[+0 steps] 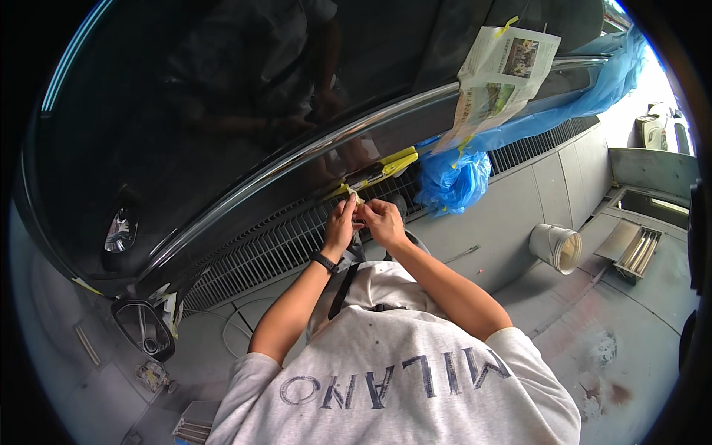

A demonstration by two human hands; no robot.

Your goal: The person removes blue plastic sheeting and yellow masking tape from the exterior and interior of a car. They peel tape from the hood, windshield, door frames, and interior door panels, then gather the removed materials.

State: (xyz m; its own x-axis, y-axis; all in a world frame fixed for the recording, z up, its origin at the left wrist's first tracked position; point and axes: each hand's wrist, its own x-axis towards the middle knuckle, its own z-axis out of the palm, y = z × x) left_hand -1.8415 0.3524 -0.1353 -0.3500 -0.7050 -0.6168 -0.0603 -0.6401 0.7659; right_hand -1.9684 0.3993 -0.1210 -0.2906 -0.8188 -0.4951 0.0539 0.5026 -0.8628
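My left hand [340, 227], with a dark watch on its wrist, and my right hand [383, 222] meet at the lower side of a dark, glossy car body [245, 141]. Both have their fingers pinched on a small, crumpled piece of pale yellow masking tape [355, 196]. My fingertips partly cover the tape. Just beyond them, bright yellow tape [400, 161] edges a dark gap low on the body. A chrome trim strip [311, 150] runs above it.
A newspaper sheet [486, 100] is taped to the car at the right, beside blue plastic film [454, 182]. Below runs a floor grating [252, 259]. A white bucket [556, 248] and a tray with rods [636, 251] stand right; a black-framed part [143, 328] lies left.
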